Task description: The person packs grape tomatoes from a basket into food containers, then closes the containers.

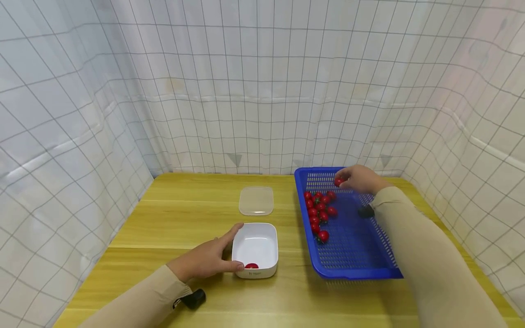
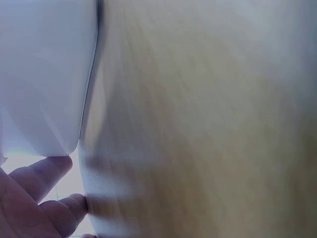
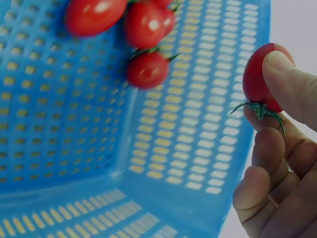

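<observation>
My right hand pinches a small red tomato between thumb and fingers. It is raised over the far part of a blue plastic basket; a green stem hangs from the tomato. Several more tomatoes lie along the basket's left side. On the left, my left hand holds a white square container by its left side, the thumb at the near corner and the fingers at the far one. One tomato lies inside the container, against the near wall. In the left wrist view, fingertips touch the container.
A translucent flat lid lies on the wooden table behind the container. Grid-patterned white curtains enclose the table at the back and both sides. The basket stands near the table's back edge, right of the container.
</observation>
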A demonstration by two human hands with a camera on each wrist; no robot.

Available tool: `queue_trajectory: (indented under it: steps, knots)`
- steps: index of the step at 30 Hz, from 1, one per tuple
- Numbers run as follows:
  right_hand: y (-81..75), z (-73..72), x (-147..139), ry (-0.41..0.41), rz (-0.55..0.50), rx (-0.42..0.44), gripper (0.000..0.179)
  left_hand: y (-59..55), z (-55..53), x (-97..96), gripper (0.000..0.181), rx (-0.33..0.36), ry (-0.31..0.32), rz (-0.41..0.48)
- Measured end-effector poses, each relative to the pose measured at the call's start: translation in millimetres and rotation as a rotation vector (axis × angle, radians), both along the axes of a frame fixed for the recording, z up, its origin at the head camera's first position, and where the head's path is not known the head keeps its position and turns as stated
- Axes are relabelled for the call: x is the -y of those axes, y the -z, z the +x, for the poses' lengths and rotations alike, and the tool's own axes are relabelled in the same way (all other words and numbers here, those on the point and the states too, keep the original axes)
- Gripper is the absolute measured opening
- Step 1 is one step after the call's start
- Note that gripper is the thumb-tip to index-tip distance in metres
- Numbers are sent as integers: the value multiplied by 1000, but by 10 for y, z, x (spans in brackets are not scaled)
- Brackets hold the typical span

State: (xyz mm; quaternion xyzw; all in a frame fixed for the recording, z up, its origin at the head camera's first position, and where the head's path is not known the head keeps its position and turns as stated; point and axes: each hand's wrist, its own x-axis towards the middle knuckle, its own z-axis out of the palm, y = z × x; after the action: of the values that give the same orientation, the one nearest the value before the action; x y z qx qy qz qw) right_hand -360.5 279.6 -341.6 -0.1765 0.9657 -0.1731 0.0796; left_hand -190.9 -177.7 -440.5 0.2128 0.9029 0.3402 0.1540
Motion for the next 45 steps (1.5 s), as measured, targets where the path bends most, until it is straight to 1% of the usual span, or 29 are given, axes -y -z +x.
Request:
queue_trajectory:
  steps: [1,8,13,15,17,23,27,31,36,40,45]
  knots:
    - [-25,8,28,-8,-1,-12,34,-1,-1,2,110,0,1,2]
    - [-204,95,320,-81,-46,-25,32,-18,-2,4,110,0,5,5]
    - [-270,123,552,-157,-60,-53,30,-42,-5,-7,110,-2,-5,-12]
    - [-295,150,655,-186,-65,-49,31,-47,-7,-10,110,-2,-9,-18]
    - [-320,188,771,-213,-69,-36,32,-50,-7,-12,110,0,-11,-20]
    - [-404,386,1148,-291,-52,-6,31,-52,-13,-15,110,-1,-8,-14]
    - [-409,515,1379,-364,-64,24,30,-50,-15,-14,110,-2,-5,-21]
    - [-394,637,1596,-451,-70,41,24,-47,-17,-13,110,5,-2,-17]
    - [-375,782,1820,-544,-26,45,18,-35,-24,-11,110,23,-3,-8]
    - [-344,863,1949,-592,12,39,19,-23,-25,-6,110,28,-3,-13]
    - [-296,930,2054,-616,42,30,22,-20,-12,-2,110,26,0,-11]
